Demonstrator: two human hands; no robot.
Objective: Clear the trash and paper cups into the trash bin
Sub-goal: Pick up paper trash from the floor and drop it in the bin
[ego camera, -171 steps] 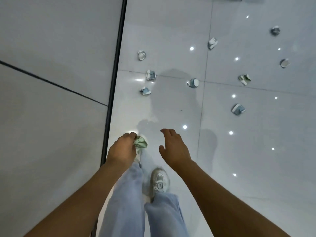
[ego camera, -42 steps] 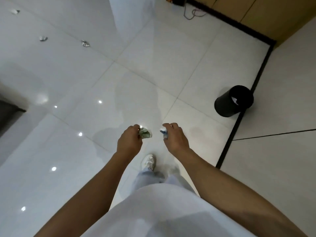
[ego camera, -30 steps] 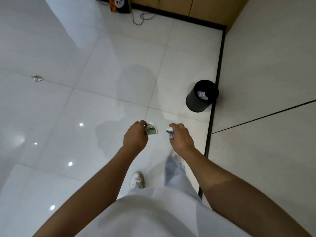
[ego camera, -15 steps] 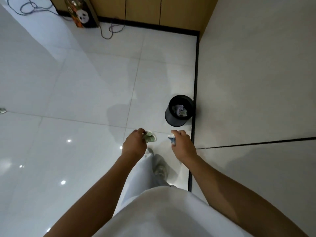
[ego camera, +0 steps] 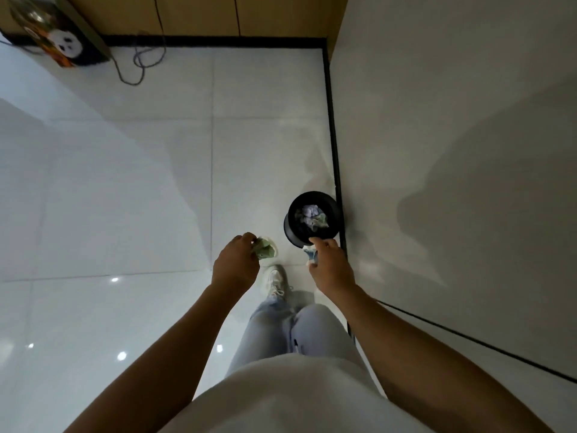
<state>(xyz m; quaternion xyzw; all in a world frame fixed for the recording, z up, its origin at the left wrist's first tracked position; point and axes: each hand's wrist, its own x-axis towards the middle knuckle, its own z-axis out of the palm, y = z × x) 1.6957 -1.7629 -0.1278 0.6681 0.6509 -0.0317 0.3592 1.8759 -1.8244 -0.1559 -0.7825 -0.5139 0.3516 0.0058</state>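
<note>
Beside the wall, black bin (ego camera: 292, 228) holds crumpled paper (ego camera: 310, 216); both hands' fingers grip cups.

We have both arms stretched forward and down, forearms bare. Left hand (ego camera: 235, 264) has fingers curled, pinching a crumpled green paper cup (ego camera: 265, 250) at the fingertips. Right hand (ego camera: 329, 264) is curled round a blue-white crumpled cup (ego camera: 310, 254), knuckles up. Hands apart, roughly level with each other.

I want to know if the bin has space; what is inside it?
Inside the black bin lie crumpled papers, whitish and greenish. What is under them, and the bottom, cannot be seen.
</note>
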